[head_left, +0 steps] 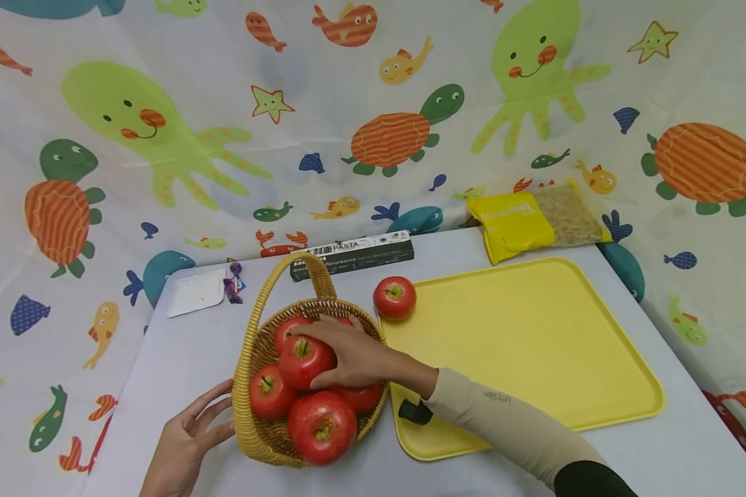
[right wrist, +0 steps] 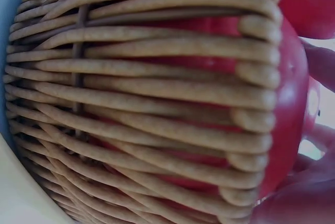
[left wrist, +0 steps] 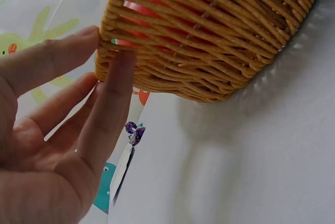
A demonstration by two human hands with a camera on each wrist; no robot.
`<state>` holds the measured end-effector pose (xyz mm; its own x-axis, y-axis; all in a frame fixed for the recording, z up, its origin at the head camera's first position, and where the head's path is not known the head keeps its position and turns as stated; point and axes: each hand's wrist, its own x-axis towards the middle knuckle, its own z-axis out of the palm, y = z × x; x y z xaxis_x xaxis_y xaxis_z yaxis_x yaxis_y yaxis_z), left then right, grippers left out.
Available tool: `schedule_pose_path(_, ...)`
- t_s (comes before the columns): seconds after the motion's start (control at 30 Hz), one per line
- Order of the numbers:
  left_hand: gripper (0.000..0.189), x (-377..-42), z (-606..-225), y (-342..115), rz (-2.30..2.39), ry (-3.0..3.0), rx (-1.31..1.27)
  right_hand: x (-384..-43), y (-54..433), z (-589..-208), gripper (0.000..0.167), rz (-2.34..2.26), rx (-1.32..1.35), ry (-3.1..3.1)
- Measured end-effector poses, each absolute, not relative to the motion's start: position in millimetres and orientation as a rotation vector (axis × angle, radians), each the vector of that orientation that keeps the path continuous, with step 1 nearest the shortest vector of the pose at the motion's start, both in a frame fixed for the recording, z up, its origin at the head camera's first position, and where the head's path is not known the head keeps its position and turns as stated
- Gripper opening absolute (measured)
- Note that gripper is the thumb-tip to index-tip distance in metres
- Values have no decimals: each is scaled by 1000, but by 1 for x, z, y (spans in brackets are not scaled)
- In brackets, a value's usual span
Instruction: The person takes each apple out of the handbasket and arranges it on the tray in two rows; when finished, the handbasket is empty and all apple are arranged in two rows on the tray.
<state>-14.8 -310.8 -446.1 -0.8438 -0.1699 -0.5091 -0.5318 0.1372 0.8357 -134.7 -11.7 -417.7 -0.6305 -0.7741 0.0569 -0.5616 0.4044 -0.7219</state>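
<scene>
In beige sleeve (head_left: 503,422), nearest the camera, reaches over the edge of the yellow tray (head_left: 534,338) and into the wicker basket (head_left: 255,449) with the right hand (head_left: 354,355), clamped by curled fingers and thumb on the upper apple (head_left: 307,362). Grips from above and the sides, probably because of the close-packed apples (head_left: 322,431) below and around, with little room for fingers lower down. Touches the basket's left side with the left hand (head_left: 189,431), fingers extended and apart rather than wrapped, likely to brace the weave against sliding or tipping. Outside the basket, just beside the rim at the tray's far-left corner: a lone apple (head_left: 394,298), within easy reach. Cannot be told from these views: tray edge or worktop (head_left: 180,366) beneath. Along the back, a pasta box (head_left: 351,255) behind the basket and a bag (head_left: 516,222) behind the tray, seemingly set back so as not to crowd the reach. Far left, sweets (head_left: 233,284) beside a white packet (head_left: 197,291), well apart from both hands.
</scene>
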Motion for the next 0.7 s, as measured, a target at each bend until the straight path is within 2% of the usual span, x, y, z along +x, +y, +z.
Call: schedule_pose_path(0.7,85,-16,-447,-313,1787,2124,-667,-131,7,-412,75,-1510,-955,2254)
